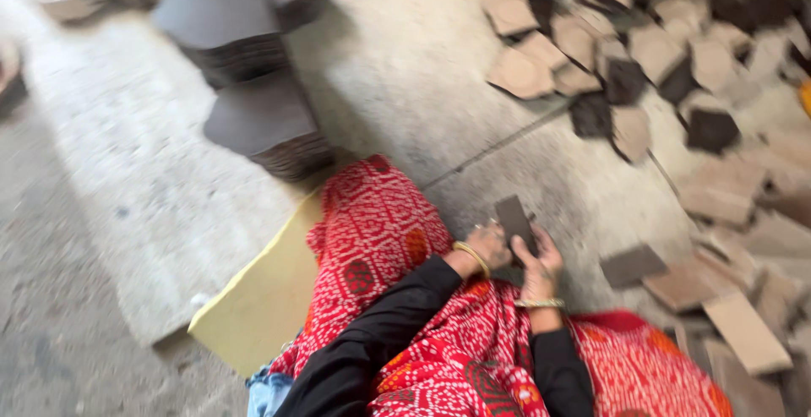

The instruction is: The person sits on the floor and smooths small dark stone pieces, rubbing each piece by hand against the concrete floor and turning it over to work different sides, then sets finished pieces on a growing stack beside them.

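Both of my hands hold one small dark brown cardboard piece upright above the concrete floor. My left hand grips its lower left side; a gold bangle sits on that wrist. My right hand clasps its lower right edge and wears a thin bracelet. Black sleeves cover both forearms, and a red patterned cloth drapes over my lap and knee just left of the hands.
Several loose brown cardboard pieces lie scattered across the floor at upper right and right. Two neat stacks of dark pieces stand at upper left. A pale yellow foam mat lies under my knee at lower left.
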Demonstrator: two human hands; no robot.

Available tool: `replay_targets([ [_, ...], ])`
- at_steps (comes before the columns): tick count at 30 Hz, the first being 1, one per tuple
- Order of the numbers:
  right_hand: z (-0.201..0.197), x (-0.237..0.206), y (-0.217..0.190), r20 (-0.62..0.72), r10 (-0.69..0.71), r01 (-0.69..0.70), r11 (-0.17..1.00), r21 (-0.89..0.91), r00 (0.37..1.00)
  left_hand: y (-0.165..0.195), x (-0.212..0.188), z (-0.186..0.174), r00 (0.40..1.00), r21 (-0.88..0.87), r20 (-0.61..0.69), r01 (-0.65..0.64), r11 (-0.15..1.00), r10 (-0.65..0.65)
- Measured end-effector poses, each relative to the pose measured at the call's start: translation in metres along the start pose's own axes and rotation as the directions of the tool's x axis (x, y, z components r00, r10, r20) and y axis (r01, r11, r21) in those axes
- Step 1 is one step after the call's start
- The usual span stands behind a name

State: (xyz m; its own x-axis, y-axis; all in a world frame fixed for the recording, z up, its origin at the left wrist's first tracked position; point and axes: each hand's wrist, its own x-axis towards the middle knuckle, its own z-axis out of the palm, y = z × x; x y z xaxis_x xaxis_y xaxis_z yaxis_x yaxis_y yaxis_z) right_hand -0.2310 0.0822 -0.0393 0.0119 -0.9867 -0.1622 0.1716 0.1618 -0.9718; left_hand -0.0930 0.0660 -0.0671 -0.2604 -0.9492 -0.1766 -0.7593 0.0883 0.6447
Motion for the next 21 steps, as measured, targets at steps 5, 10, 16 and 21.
replay_targets([
  [5,-0.014,0.029,0.014,-0.154,0.054,-0.062,0.997,-0.047,0.987,0.01,-0.001,-0.005,0.999,-0.13,-0.034,-0.002,0.991,-0.002],
  [10,-0.002,0.042,-0.002,-0.238,0.001,-0.025,0.995,-0.098,0.971,0.014,-0.003,-0.009,0.998,-0.246,0.023,0.063,0.967,-0.059],
  [16,0.017,0.019,-0.016,-0.217,-0.022,-0.018,0.984,-0.179,0.976,0.005,-0.007,-0.002,0.995,-0.308,-0.099,-0.003,0.951,-0.029],
  [21,0.026,0.024,-0.017,-0.22,-0.052,0.014,0.985,-0.172,0.974,-0.004,-0.017,0.003,0.979,-0.318,-0.2,-0.095,0.943,0.031],
])
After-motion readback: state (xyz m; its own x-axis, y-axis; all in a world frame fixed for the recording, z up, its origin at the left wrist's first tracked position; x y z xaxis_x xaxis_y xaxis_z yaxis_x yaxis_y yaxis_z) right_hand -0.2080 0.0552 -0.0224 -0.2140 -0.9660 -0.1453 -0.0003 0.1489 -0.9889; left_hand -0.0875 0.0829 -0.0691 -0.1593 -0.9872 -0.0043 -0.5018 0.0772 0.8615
